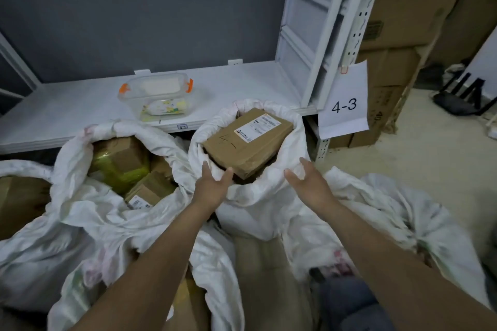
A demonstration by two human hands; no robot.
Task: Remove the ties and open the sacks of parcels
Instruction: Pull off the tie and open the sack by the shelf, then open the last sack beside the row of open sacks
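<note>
A white woven sack (pixel 258 204) stands open in the middle, its mouth rolled down around a brown cardboard parcel (pixel 247 141) with a shipping label. My left hand (pixel 212 183) lies against the sack's near rim, fingers straight, thumb close to the parcel's corner. My right hand (pixel 309 180) hovers at the rim's right side with its fingers spread and holds nothing. A second open sack (pixel 80 158) at the left shows several brown parcels and a yellow-green wrapped one (pixel 118 169). No tie is visible.
A white shelf (pixel 242 83) behind the sacks carries a clear plastic box (pixel 158 97) with orange clips. A paper sign "4-3" (pixel 344 105) hangs on the shelf post. More white sacks (pixel 390 209) lie right and left. Cardboard boxes (pixel 398 21) stand at right.
</note>
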